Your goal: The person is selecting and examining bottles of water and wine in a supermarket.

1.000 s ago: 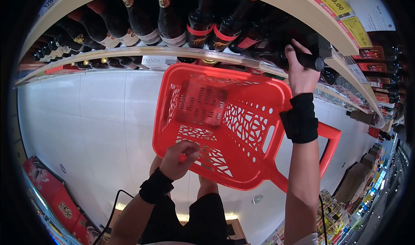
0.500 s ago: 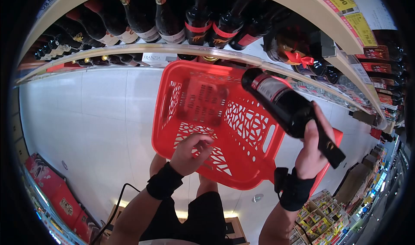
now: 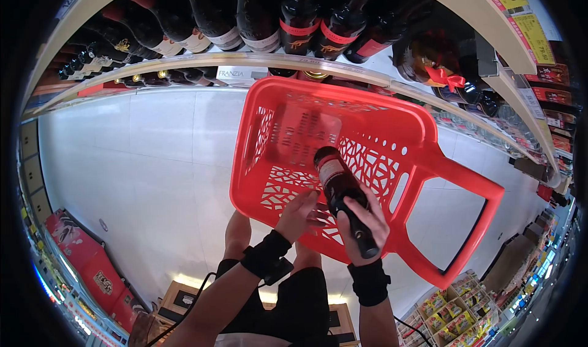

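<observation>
My right hand is wrapped round the neck and shoulder of a dark wine bottle with a pale and red label. The bottle is tilted, its base pointing forward over the inside of a red plastic shopping basket. Close beside the bottle, over the near side of the basket, is my left hand, its fingers apart and nothing in it. The basket's long handle sticks out to the right. Patterned cut-outs in its walls and bottom show the pale floor. Black bands wrap both my wrists.
Ahead, a curved-looking shelf holds a row of wine bottles, with price tags at upper right. A box marked FRANZIA sits lower. Red boxes stand at left, and a rack of small packets at lower right.
My right hand has brought the bottle left and down, from beside the basket's right edge to over its inside. My left hand has moved right, its curled fingers now opened out beside the bottle.
</observation>
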{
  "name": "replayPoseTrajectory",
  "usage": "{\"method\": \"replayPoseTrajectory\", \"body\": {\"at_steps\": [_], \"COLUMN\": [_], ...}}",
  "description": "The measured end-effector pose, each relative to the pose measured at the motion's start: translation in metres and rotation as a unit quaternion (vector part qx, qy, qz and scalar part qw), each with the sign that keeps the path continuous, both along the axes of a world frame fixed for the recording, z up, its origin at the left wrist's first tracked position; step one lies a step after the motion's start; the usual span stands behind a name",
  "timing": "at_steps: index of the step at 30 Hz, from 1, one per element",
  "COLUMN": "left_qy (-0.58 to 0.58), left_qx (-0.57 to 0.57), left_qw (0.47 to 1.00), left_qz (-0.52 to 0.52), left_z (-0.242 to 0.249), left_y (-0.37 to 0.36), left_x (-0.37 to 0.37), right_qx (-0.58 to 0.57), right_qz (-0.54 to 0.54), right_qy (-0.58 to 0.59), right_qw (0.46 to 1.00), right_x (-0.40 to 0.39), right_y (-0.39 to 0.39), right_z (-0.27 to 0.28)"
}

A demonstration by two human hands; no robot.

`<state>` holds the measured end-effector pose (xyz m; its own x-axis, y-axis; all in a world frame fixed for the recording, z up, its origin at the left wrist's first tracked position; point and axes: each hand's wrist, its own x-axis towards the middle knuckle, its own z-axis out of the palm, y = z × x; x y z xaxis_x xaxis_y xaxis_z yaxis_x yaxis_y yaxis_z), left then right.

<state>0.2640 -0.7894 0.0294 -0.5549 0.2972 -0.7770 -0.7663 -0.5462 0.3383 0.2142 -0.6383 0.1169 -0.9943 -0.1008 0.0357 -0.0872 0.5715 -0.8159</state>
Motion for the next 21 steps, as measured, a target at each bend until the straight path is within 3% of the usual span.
{"method": "replayPoseTrajectory", "body": {"at_steps": [3,5,10,15,21], "left_qy": [-0.109,-0.104,-0.123,-0.142,-0.168], "left_qx": [0.11,0.14,0.23,0.227,0.213], "left_qw": [0.988,0.983,0.958,0.954,0.947], "left_qz": [0.03,0.057,0.122,0.134,0.174], "left_z": [0.008,-0.002,0.009,-0.002,-0.023], "left_y": [-0.002,0.002,-0.006,-0.005,-0.012], "left_x": [-0.005,0.0,0.003,0.008,0.011], "right_qx": [-0.013,-0.024,-0.006,0.001,0.009], "right_qz": [0.042,0.077,0.142,0.195,0.18], "right_qy": [-0.052,-0.1,-0.085,-0.082,-0.132], "right_qw": [0.998,0.992,0.986,0.977,0.975], "right_x": [0.022,0.033,0.05,0.05,0.05], "right_y": [-0.005,-0.008,-0.002,0.001,-0.009], "right_z": [-0.012,-0.015,-0.026,-0.029,-0.01]}}
